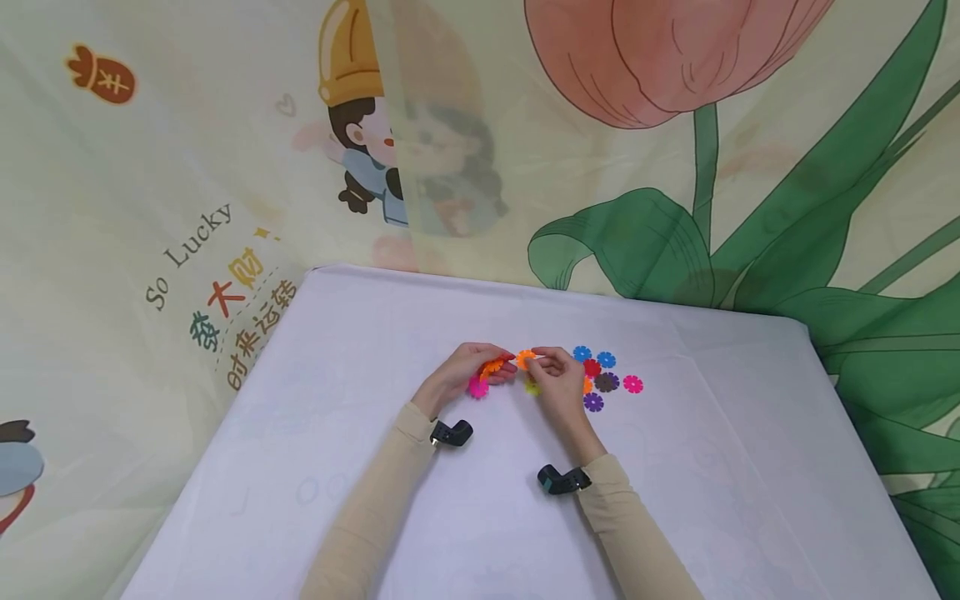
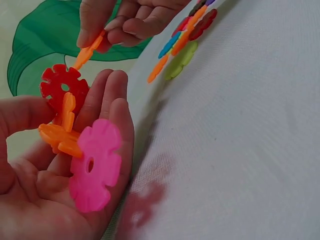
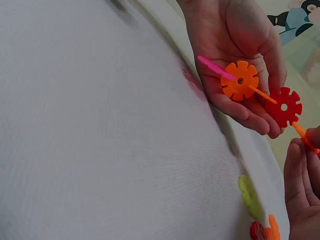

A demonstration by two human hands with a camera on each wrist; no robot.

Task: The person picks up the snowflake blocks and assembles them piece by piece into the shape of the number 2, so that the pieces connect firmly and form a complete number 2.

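My left hand [image 1: 463, 373] holds a short chain of notched plastic snowflake discs, palm up, with the thumb against the red disc [image 2: 53, 80]. Slotted together in it are a pink disc [image 2: 104, 160], an orange disc [image 3: 230, 88] and a second orange disc [image 2: 68, 112] leading to the red one at the far end. Between thumb and fingertips, my right hand [image 1: 560, 379] pinches another orange disc [image 2: 89, 52]. Its edge meets the red disc's rim; how deep it sits in a notch I cannot tell. Both hands are raised above the table.
Loose discs lie on the white-covered table [image 1: 465, 533] by my right hand: blue [image 1: 582, 353], red [image 1: 592, 367], brown [image 1: 604, 382], purple [image 1: 593, 402], pink [image 1: 633, 384] and lime green [image 1: 532, 388]. A printed cloth [image 1: 465, 250] hangs behind the table's far edge.
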